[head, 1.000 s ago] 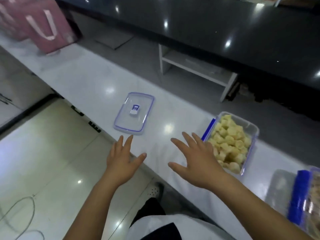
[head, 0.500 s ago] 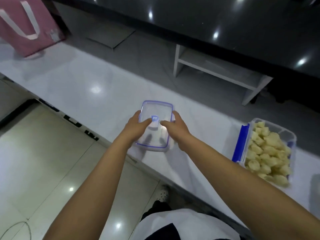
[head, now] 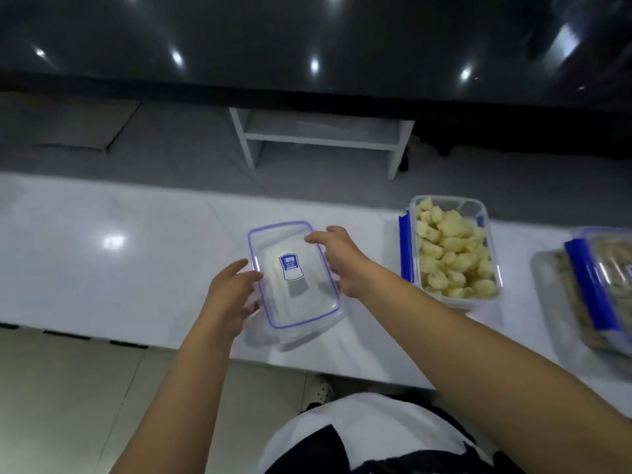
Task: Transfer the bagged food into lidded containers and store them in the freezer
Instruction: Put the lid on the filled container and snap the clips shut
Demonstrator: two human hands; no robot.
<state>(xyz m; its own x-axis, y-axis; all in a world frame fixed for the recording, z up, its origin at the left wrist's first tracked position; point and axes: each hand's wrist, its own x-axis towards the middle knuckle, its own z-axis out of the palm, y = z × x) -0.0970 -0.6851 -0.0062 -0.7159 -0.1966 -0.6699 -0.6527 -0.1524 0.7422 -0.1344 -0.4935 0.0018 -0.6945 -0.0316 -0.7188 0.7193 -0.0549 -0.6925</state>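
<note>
Head view: a clear lid [head: 294,273] with a blue seal line is held above the near edge of the white counter [head: 136,254]. The left hand [head: 229,297] grips the lid's left long edge, thumb on top and fingers curled beneath. The right hand [head: 342,260] holds the lid's far right corner and right edge, fingers curled over the rim. At the lid's centre sits a blue and white label [head: 291,267]; its lettering is too blurred to read. To the right of the lid, well apart, an open container [head: 492,248] filled with pale yellow food pieces [head: 451,249] rests on the counter, a blue clip [head: 406,249] on its left side. Further right of the lid, at the frame edge, lies a second container [head: 591,289] with a blue clip, contents indistinct.
</note>
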